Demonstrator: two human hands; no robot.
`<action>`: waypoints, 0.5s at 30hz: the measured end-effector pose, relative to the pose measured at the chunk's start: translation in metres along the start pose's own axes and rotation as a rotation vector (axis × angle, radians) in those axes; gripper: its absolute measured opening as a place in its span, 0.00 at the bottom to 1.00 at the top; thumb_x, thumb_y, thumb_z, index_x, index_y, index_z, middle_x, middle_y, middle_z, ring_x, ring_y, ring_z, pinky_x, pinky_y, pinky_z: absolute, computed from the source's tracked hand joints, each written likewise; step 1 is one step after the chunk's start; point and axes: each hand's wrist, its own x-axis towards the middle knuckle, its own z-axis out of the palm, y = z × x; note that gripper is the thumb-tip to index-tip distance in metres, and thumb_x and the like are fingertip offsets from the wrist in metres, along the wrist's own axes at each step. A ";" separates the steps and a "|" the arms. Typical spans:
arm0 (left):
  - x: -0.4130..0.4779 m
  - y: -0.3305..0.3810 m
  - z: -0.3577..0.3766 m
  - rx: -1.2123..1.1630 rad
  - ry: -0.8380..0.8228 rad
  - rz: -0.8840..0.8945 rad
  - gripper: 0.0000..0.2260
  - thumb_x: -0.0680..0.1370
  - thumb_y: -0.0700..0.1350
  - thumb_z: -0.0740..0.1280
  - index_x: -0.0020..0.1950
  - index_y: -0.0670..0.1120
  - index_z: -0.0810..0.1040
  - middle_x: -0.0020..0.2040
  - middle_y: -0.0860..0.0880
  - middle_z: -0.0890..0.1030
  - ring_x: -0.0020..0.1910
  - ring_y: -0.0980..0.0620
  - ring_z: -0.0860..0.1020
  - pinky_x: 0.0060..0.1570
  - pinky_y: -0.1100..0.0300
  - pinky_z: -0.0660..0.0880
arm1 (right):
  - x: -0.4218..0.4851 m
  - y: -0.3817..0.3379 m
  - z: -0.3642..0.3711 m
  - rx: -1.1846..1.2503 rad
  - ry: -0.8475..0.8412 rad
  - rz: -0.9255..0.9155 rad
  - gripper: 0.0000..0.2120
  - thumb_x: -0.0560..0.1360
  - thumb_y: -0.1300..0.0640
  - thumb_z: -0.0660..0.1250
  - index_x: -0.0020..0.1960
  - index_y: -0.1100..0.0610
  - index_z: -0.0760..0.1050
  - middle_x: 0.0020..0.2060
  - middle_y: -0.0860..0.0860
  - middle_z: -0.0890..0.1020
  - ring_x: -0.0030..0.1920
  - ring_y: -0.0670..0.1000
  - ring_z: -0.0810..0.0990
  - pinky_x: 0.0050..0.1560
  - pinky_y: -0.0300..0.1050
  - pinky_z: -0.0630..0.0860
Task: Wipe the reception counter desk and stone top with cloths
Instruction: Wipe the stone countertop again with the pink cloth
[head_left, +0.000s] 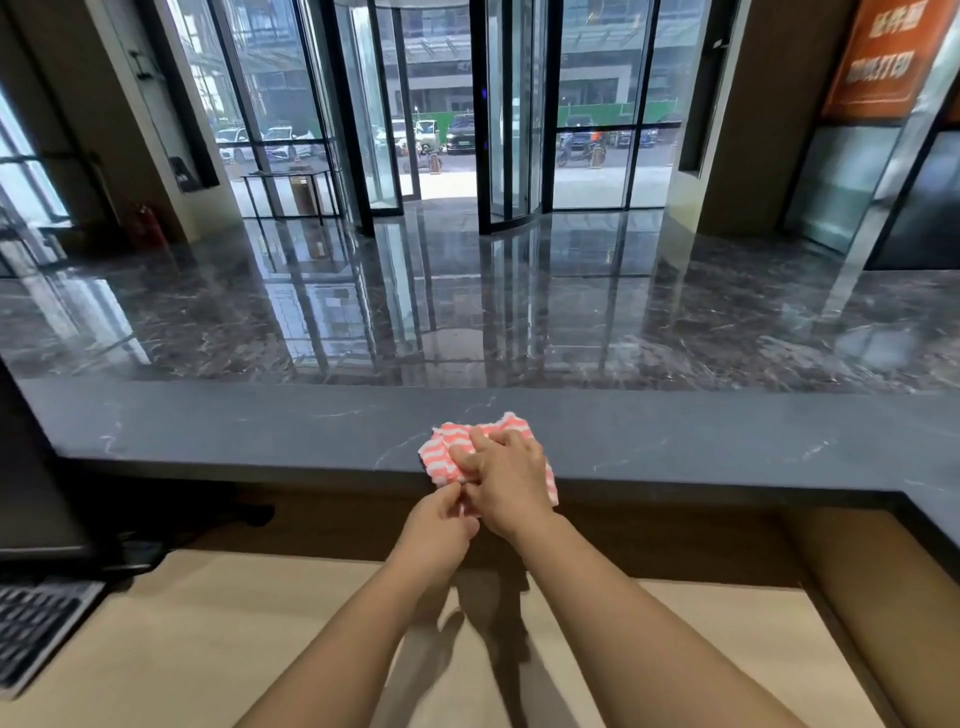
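Observation:
A pink-and-white striped cloth (441, 451) lies bunched at the near edge of the dark grey stone top (234, 426). My right hand (506, 480) rests on the cloth with its fingers bent into the fabric, covering most of it. Just below the stone edge, my left hand (439, 525) pinches the cloth's lower corner between thumb and fingers. Both forearms reach up from the bottom of the view over the pale wooden desk (208, 639).
A black keyboard (36, 629) sits at the desk's left edge, with a dark monitor base (47, 499) behind it. The stone top turns toward me at the right (935, 525). Beyond it lie a glossy marble lobby floor and a glass revolving door.

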 end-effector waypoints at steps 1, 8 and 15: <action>0.002 -0.005 -0.015 -0.003 0.035 0.019 0.20 0.77 0.28 0.61 0.56 0.51 0.79 0.57 0.46 0.81 0.59 0.47 0.78 0.54 0.58 0.73 | 0.007 -0.016 0.005 0.008 -0.031 -0.022 0.14 0.77 0.54 0.66 0.62 0.46 0.77 0.69 0.51 0.70 0.69 0.58 0.62 0.69 0.52 0.61; 0.005 -0.015 -0.079 0.108 0.235 -0.009 0.19 0.79 0.32 0.61 0.67 0.46 0.76 0.57 0.48 0.81 0.44 0.55 0.77 0.41 0.64 0.72 | 0.036 -0.070 0.026 -0.174 -0.137 -0.250 0.18 0.81 0.49 0.56 0.70 0.45 0.69 0.73 0.52 0.67 0.72 0.58 0.61 0.71 0.56 0.55; 0.009 0.014 -0.048 0.759 0.313 -0.076 0.20 0.81 0.43 0.59 0.72 0.52 0.69 0.79 0.41 0.53 0.78 0.45 0.52 0.73 0.47 0.59 | 0.030 -0.001 -0.010 -0.179 -0.196 -0.077 0.22 0.84 0.48 0.47 0.77 0.44 0.58 0.78 0.48 0.56 0.76 0.54 0.56 0.74 0.54 0.52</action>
